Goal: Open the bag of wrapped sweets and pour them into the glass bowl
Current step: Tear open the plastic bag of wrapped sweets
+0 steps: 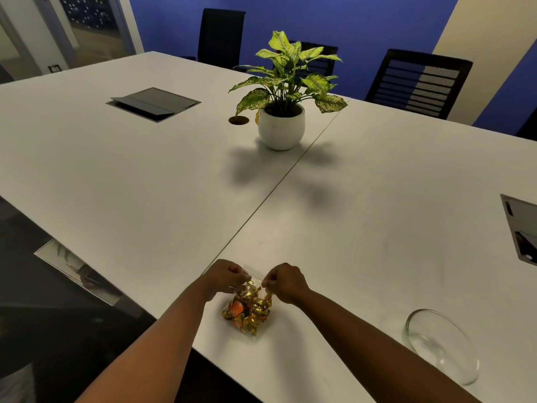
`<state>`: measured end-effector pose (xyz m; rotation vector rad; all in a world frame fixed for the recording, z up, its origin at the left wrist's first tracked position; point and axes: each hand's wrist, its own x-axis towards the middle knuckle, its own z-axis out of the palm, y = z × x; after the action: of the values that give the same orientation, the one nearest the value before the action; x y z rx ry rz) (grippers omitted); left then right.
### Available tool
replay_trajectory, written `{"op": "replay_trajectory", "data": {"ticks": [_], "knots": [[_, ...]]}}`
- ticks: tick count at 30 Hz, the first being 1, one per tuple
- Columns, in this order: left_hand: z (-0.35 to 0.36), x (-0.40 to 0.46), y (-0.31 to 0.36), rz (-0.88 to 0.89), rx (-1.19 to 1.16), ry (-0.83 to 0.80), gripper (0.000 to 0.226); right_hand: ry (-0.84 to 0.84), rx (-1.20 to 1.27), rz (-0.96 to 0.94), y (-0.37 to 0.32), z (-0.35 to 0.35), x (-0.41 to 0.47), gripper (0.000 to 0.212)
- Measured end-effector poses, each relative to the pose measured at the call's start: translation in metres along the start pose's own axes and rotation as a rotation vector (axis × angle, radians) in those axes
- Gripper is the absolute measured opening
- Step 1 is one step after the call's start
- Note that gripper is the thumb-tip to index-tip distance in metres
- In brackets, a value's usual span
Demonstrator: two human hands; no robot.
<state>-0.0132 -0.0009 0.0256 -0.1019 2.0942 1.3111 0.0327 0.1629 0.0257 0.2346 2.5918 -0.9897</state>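
Note:
A clear plastic bag of gold-wrapped sweets [248, 311] lies on the white table [363, 228] near its front edge. My left hand [225, 279] pinches the left side of the bag's top edge. My right hand [286, 282] pinches the right side of the same edge, a short gap apart from the left. The empty glass bowl [441, 344] stands on the table to the right of the bag, well apart from both hands.
A potted plant in a white pot [281, 126] stands at the table's middle. Cable hatches sit at the far left [153, 103] and at the right edge [521, 228]. Black chairs [418, 82] line the far side. The table's front edge runs diagonally just left of the bag.

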Motion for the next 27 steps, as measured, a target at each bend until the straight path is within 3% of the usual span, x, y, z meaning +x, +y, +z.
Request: {"op": "replay_trajectory", "data": {"ticks": [9,16,20,23,27], "knots": [[0.003,-0.001,0.035,0.130,0.005,-0.088,0.016,0.061,0.109,-0.048,0.000,-0.035,-0.012,0.021],[0.027,0.004,0.066,0.251,-0.019,-0.142,0.011,0.161,0.188,0.043,0.010,-0.073,-0.027,0.018],[0.047,0.007,0.086,0.329,-0.026,-0.061,0.001,0.222,0.265,0.125,0.023,-0.090,-0.039,0.018],[0.069,0.005,0.103,0.334,-0.012,0.048,0.023,0.299,0.351,0.190,0.032,-0.103,-0.050,0.017],[0.107,-0.010,0.127,0.188,0.095,-0.080,0.052,0.394,0.417,0.209,0.043,-0.116,-0.067,0.012]]}}
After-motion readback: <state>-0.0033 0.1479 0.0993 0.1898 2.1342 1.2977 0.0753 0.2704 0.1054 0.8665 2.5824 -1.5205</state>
